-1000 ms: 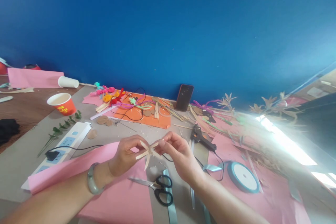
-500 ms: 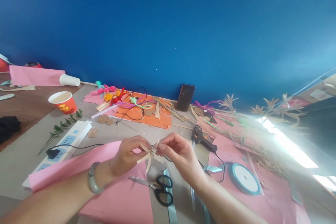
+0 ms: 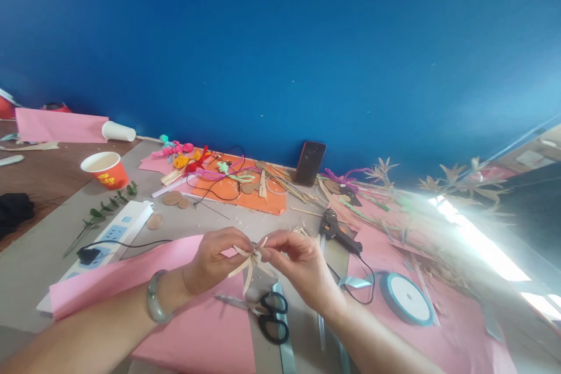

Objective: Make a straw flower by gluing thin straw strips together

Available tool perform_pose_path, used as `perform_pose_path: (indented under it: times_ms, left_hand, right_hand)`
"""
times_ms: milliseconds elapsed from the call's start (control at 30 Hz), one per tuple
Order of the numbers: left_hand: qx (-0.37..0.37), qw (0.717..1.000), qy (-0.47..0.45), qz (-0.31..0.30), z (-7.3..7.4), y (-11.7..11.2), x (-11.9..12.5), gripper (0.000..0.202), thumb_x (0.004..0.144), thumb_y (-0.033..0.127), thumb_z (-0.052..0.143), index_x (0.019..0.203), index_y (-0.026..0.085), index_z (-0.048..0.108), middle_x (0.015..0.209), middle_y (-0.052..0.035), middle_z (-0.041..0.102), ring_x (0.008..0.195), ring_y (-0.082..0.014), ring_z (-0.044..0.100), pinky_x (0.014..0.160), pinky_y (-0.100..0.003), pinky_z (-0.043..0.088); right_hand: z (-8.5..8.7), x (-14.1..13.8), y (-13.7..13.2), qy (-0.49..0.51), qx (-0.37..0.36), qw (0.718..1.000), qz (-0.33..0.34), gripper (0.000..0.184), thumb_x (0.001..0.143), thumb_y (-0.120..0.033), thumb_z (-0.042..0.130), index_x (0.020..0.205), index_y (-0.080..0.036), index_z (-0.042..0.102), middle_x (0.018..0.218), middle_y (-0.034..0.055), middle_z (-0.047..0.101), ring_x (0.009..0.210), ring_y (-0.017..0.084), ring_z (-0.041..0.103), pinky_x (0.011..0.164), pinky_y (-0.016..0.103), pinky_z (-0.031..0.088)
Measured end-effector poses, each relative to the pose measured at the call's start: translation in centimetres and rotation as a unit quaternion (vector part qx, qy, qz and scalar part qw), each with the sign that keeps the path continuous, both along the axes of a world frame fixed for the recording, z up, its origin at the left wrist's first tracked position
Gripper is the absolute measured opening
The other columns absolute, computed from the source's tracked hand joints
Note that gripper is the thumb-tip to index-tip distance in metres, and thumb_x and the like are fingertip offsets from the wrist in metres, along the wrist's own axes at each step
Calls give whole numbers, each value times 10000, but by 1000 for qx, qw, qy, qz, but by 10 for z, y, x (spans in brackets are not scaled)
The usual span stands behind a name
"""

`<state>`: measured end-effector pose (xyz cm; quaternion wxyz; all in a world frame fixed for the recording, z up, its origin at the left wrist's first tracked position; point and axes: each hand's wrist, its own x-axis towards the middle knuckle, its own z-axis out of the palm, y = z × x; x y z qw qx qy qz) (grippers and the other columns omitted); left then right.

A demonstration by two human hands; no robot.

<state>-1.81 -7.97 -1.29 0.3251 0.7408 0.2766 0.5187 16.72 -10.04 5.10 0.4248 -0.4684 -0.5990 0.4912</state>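
Note:
Between my two hands is a small pale straw-coloured flower (image 3: 249,269) with narrow pointed petals, held above the table. My left hand (image 3: 215,262), with a bangle on its wrist, pinches it from the left. The thumb and forefinger of my right hand (image 3: 294,257) close on its right side near the centre; the exact spot they grip is partly hidden by the fingers. Below the hands lie black-handled scissors (image 3: 274,317), partly on a pink paper sheet (image 3: 205,330), beside a light blue ribbon (image 3: 286,350).
A glue gun (image 3: 339,232) and a ribbon roll (image 3: 407,298) lie to the right. On the left are a power strip (image 3: 114,239), a green sprig (image 3: 103,210) and a paper cup (image 3: 106,170). A phone (image 3: 310,163) leans on the blue wall behind orange paper (image 3: 267,203).
My right hand has shifted slightly left and down, its fingers closer to the flower's centre. My left hand stays nearly still, still pinching the flower.

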Motion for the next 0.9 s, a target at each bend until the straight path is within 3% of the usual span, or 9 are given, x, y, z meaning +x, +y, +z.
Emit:
perform_pose_path:
  times_ms: [467, 567, 667, 733, 800, 900]
  left_hand:
    - [-5, 999, -32, -24, -6, 0, 1, 91, 792, 132, 654, 861, 188, 671, 813, -61, 690, 745, -154, 637, 693, -267, 517]
    - [-16, 999, -41, -27, -6, 0, 1, 96, 775, 110, 666, 830, 188, 668, 795, -51, 691, 744, -152, 635, 757, -295, 513]
    - [-30, 998, -47, -31, -5, 1, 1, 78, 780, 112, 657, 807, 183, 674, 773, -52, 692, 735, -156, 641, 772, -309, 512]
    - [-43, 997, -56, -32, -3, 1, 2, 59, 790, 129, 648, 799, 179, 676, 762, -57, 697, 730, -161, 648, 762, -313, 515]
    - [-56, 995, -74, -37, -2, 1, 2, 31, 793, 154, 652, 794, 176, 674, 746, -62, 701, 728, -170, 654, 743, -314, 519]
    - [-104, 988, -104, -58, 0, 1, 2, 32, 789, 195, 664, 795, 165, 675, 746, -69, 693, 721, -176, 653, 686, -300, 522]
  right_hand:
    - [2, -1, -3, -4, 4, 1000, 4, 139, 758, -332, 712, 770, -195, 694, 725, 34, 689, 674, 166, 621, 652, 290, 487]
    - [8, 3, -2, 16, 17, 999, -25, 158, 776, -350, 693, 810, -197, 667, 760, 44, 700, 646, 160, 623, 619, 292, 499]
    - [23, 17, 3, 5, 88, 992, -92, 152, 796, -353, 669, 848, -213, 640, 785, 46, 708, 604, 153, 618, 582, 294, 502]
    - [36, 35, 10, -63, 157, 974, -153, 144, 804, -353, 653, 858, -221, 636, 801, 49, 707, 629, 166, 628, 603, 306, 499]
    - [45, 57, 20, -197, 210, 935, -207, 129, 786, -341, 656, 830, -221, 640, 775, 46, 696, 661, 181, 626, 621, 312, 479]
    - [46, 91, 35, -444, 150, 865, -182, 122, 784, -338, 612, 802, -224, 653, 723, 39, 686, 642, 198, 615, 572, 304, 421]
